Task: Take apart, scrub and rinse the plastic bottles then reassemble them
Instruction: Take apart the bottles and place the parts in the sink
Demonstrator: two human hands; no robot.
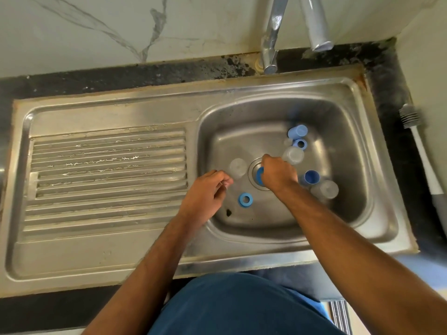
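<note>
Head view looks straight down over a dark blue garment (239,308) at the waist, then over both bare forearms reaching into a stainless steel sink (377,233). On the basin floor, nearest the front wall, lies a blue ring (244,199), flat and on its own. Just above it to the left, the left hand (205,197) hangs over the basin's left edge with its fingers loosely curled; I cannot tell whether anything is pinched in them. A clear plastic piece (238,167) stands just beyond those fingertips, near the drain (254,166). The right hand (278,175) is fisted over the drain, its fingers curled round a second blue ring (259,178) that shows at the hand's left side. Right of that wrist sits a blue cap (311,177), open side up, with a clear bottle (325,189) lying just beside it. Past the right knuckles another clear bottle (293,155) lies touching the hand or nearly so, and behind it come a third blue ring (300,143) and a blue cylinder cap (297,131) lying tilted toward the back wall. Left of the basin runs the ribbed drainboard (108,165). On the dark counter at the right rests a bottle brush (420,153). At the back stands the chrome tap (272,39), against a marbled wall (121,27).
</note>
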